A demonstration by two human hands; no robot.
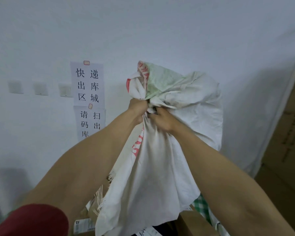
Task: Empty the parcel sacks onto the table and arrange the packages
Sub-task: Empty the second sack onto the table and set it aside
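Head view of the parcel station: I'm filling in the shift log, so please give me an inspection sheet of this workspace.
Surface: table hidden; nothing seen of it.
Job's things: white sack held up, bunched at mid-length, frayed end hanging down; labelled parcel and cardboard box partly visible beneath it.
Clutter: green checked item at lower right, unclear what it is.
Hands: left hand and right hand both grip the sack's bunched fabric, close together.
Cables: nothing seen.
Surroundings: white wall with paper signs and three switch plates; brown cartons at right.
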